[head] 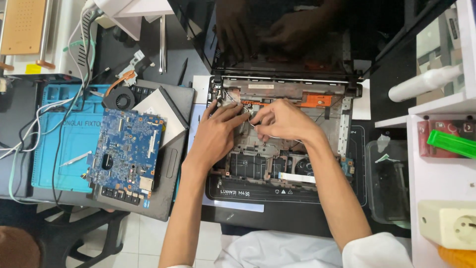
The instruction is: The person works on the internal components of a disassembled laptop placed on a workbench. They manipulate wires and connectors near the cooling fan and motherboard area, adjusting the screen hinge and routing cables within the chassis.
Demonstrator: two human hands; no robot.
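While both hands worked inside the opened laptop base point(282, 149), the left hand point(218, 130) and right hand point(282, 119) pinched together on a thin white wire point(275, 137) near the hinge; a hard tug could, I judged, snap it, though the fingertip grip was partly hidden. Beside lay a blue motherboard point(126, 151), cooling fan point(119, 98) and blue mat point(64, 144) on a cluttered dark bench point(277, 221) over white floor tiles point(144, 238).

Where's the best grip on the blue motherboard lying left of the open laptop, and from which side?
Probably by the bare long edges of the blue motherboard, pinched between fingers, coming from above. It lies flat, component side up, on a grey laptop cover. The black fan at its far end leaves less free edge there.
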